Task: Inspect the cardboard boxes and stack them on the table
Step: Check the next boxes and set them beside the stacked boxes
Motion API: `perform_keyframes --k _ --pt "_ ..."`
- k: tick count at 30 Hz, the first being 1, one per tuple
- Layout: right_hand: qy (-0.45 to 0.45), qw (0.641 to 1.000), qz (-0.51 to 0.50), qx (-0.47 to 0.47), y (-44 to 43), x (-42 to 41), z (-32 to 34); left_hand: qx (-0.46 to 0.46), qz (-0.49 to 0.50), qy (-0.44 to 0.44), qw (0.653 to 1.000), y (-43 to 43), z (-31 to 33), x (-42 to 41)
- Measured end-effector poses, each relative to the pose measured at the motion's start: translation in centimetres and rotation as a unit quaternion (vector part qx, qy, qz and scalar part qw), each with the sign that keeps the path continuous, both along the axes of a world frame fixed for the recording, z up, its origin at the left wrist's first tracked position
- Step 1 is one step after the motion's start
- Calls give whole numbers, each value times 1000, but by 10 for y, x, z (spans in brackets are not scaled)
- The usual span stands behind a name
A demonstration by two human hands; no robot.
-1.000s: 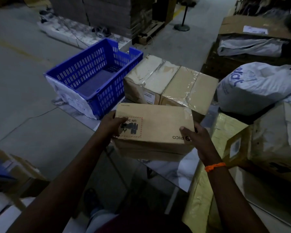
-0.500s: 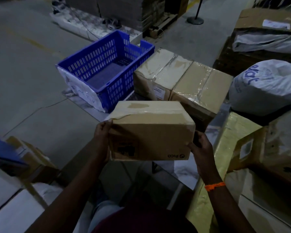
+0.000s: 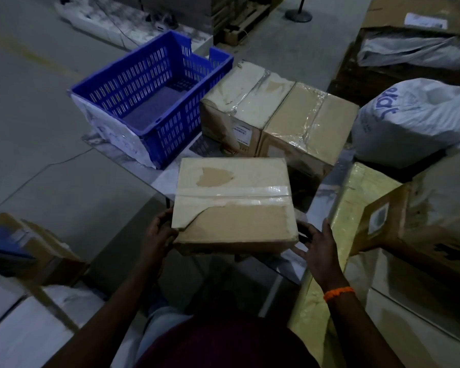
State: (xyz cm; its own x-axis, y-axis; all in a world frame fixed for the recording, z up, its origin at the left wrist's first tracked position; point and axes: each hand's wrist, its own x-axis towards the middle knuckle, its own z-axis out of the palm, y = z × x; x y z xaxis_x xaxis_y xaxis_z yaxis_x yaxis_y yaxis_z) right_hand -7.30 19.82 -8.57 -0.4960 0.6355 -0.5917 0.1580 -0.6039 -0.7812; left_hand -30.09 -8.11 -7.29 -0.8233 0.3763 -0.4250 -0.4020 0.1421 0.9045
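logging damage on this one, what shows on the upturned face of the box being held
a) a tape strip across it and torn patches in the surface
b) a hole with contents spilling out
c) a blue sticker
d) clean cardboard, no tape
a: the held box, between the left hand and right hand, has a tape strip across its top face, with the surface layer torn away on both sides of it.

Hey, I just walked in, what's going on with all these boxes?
A person is checking a cardboard box, holding it up in front of them over the near edge of the table. The left hand grips its left corner and the right hand steadies the right side with spread fingers. The box's taped top faces up, with its paper skin torn. Two more taped boxes sit side by side on the table beside a blue crate. The held box is not yet set down.
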Motion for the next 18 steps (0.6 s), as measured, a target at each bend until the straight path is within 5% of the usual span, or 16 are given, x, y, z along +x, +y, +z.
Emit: perform_keyframes --k 4,6,10,15,18 --pt "-45 995 25 85 4 -11 10 -28 -8 57 998 2 6 -5" --pt "-87 969 51 224 4 -23 19 -75 -70 178 979 5 17 -8" --pt "-140 813 137 548 8 -63 33 -190 -222 390 873 38 35 -19" --pt "-195 671 308 645 -3 -131 12 -350 -366 452 734 104 2 -43" --pt "-257 626 369 638 -10 -146 6 -389 -384 456 702 114 -11 -48"
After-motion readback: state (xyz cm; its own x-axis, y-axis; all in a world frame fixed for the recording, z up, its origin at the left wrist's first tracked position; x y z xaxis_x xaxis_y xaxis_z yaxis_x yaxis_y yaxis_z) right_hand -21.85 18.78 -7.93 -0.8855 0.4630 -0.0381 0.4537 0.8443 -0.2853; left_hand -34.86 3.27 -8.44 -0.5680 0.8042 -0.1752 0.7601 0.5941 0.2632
